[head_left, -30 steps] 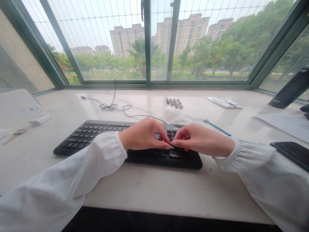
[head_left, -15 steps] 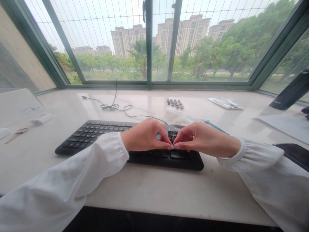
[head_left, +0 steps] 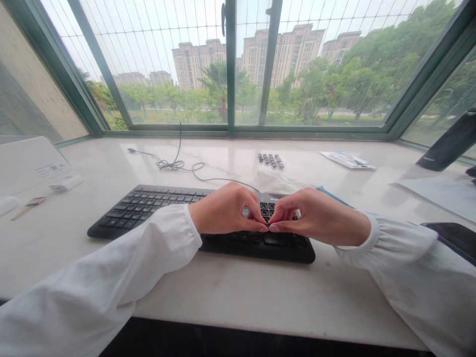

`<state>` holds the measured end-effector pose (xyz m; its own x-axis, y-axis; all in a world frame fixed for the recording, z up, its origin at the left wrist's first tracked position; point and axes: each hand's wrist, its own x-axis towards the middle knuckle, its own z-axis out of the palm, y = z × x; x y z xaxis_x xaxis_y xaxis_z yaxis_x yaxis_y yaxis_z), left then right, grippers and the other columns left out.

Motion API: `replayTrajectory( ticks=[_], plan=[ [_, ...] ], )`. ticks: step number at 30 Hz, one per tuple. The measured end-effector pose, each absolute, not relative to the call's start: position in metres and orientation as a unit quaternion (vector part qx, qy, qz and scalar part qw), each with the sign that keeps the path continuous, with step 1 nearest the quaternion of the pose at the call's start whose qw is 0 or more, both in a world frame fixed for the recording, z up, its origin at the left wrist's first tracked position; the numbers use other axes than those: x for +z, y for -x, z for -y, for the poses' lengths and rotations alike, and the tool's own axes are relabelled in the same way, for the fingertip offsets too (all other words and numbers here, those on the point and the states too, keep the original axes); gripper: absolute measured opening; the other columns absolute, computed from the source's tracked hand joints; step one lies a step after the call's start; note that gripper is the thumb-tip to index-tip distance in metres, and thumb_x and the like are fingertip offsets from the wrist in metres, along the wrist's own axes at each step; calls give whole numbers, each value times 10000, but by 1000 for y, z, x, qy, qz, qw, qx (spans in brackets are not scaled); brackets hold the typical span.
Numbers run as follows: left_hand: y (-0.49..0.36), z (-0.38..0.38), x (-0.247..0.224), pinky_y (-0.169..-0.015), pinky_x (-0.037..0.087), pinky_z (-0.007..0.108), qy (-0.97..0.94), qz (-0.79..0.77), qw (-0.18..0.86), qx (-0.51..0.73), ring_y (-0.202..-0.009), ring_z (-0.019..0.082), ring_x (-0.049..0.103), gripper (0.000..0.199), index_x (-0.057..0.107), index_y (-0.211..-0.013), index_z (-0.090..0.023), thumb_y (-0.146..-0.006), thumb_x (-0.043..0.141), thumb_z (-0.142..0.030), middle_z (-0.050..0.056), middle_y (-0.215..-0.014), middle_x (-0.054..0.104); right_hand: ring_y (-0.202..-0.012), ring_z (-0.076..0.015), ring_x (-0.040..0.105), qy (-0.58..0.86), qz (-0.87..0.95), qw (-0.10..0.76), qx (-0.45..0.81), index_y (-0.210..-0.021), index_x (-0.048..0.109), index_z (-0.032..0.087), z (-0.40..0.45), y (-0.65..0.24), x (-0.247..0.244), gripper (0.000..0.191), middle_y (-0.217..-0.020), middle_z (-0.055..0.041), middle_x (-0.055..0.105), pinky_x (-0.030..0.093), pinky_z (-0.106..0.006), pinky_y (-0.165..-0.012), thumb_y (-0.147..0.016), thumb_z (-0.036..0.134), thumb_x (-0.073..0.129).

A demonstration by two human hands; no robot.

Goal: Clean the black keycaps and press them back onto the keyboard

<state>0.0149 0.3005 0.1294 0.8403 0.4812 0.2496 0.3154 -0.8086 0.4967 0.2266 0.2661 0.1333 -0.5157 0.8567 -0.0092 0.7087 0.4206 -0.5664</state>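
A black keyboard (head_left: 148, 202) lies across the pale counter in front of me. Over its right part, my left hand (head_left: 238, 208) and my right hand (head_left: 303, 213) meet with thumb and forefinger pinched, fingertips touching or nearly so. Whatever sits between the fingertips is too small to make out. Behind the fingers, bare key sockets (head_left: 264, 206) without caps show in the number pad. Several loose keycaps (head_left: 270, 159) stand in rows on the counter beyond the keyboard.
A coiled cable (head_left: 170, 163) runs behind the keyboard. At left are a white box (head_left: 29, 163), a white adapter (head_left: 66, 183) and a key (head_left: 29, 208). To the right lie a plastic packet (head_left: 346, 160), a paper sheet (head_left: 439, 196) and a phone (head_left: 451, 237).
Both hands hold nearly the same pinch over the number pad. The whole view has shifted very slightly; the keycaps and other things stay where they were.
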Motion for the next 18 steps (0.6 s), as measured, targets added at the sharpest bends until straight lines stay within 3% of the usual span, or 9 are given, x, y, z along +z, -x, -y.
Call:
replayTrajectory(
  ticks=[9,18],
  plan=[
    [-14,-307,126,-522,340,203,-908,-247,300,157,-583,79,495,214,779,-799,-170,-758,705,-366,-2,-642,647,-622,-132,573,467,830,117,281,-838,753,200,-265,-228,137,251,-679,-10,686,422,-230,-569,-768,409,634],
    [-13,-309,125,-551,362,206,-902,-263,309,150,-627,100,542,247,779,-852,-171,-745,708,-381,12,-696,683,-591,-124,563,489,830,96,249,-837,750,216,-265,-225,136,254,-655,1,682,414,-231,-562,-773,430,629]
  ],
)
